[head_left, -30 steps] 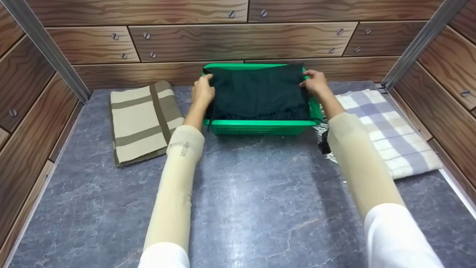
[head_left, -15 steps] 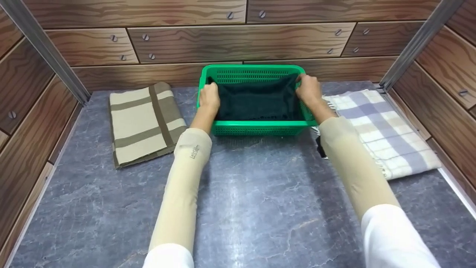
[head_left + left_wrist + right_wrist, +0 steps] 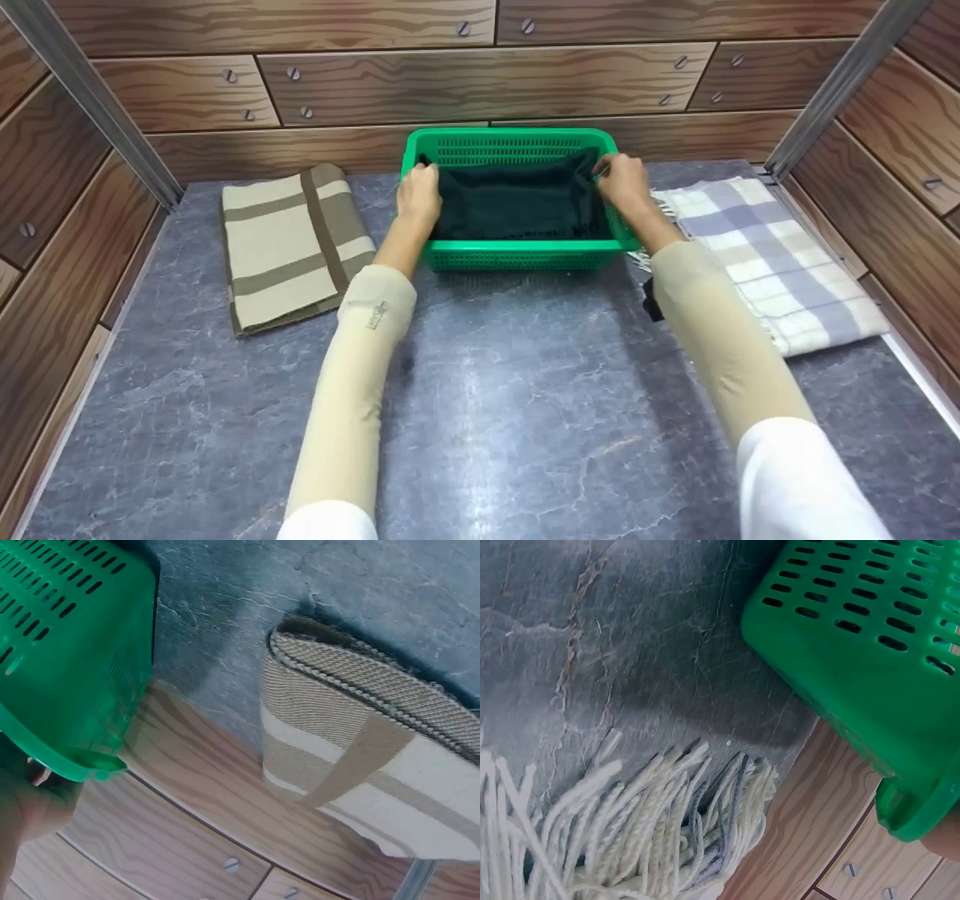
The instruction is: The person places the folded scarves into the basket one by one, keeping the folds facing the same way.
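A dark green scarf (image 3: 517, 202) with a short fringe along its near edge lies inside a green plastic basket (image 3: 517, 246) in the head view. My left hand (image 3: 420, 196) reaches over the basket's left rim, curled at the scarf's left end; its fingertips are mostly hidden. At the opposite end, my right hand (image 3: 626, 186) pinches the scarf's raised far corner, just inside the right rim. The left wrist view shows part of the left hand (image 3: 41, 802) beside the basket rim. Only a sliver of the right hand (image 3: 943, 836) appears in the right wrist view.
A folded beige and brown striped cloth (image 3: 281, 240) lies left of the basket. A white and lavender plaid blanket (image 3: 780, 262) with fringe lies to the right. Wood-patterned walls (image 3: 375, 86) enclose the grey marbled table (image 3: 480, 390) behind and at both sides.
The scarf has gone from lying across the top of the basket down into it, uncovering the far inner wall. Both hands lowered with it; over the last half second they moved only slightly.
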The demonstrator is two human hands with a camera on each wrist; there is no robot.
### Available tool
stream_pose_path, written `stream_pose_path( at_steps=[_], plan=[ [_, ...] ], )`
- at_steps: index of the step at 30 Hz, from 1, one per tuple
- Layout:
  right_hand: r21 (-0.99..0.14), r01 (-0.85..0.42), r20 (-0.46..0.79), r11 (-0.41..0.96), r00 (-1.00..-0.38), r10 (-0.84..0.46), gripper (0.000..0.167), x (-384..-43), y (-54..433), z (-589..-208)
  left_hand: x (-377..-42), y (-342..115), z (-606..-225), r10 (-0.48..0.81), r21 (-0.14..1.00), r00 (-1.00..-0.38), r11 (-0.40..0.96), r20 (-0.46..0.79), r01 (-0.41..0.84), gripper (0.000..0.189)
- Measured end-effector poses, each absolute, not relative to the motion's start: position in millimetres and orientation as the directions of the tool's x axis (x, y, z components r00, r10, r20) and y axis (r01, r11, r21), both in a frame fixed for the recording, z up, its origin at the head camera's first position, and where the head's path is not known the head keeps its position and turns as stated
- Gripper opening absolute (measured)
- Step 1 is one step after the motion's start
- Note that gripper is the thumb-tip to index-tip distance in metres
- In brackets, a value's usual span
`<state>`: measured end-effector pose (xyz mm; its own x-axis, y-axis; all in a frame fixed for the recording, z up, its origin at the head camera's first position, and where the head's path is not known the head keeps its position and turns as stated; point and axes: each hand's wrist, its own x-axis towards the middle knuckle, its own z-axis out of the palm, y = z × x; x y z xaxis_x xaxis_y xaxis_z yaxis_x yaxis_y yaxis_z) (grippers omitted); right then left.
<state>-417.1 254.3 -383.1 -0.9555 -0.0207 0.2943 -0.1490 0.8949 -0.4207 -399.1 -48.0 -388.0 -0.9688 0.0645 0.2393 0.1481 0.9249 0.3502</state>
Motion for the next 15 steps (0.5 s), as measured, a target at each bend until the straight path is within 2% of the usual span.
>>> stream_pose_path(
  at_steps=[6, 15],
  plan=[
    [-0.465, -0.157, 0.298, 0.871, -0.954, -0.013, 0.024, -410.6, 252.8, -385.1, -387.6, -63.4, -385.8, 0.076, 0.453, -0.951, 0.866, 0.301, 0.212, 0.029],
    [-0.550, -0.220, 0.329, 0.805, -0.944, -0.033, 0.019, -393.7, 233.7, -376.3, -367.3, -94.1, -381.0, 0.022, 0.553, -0.926, 0.797, 0.376, 0.243, 0.022]
  ],
)
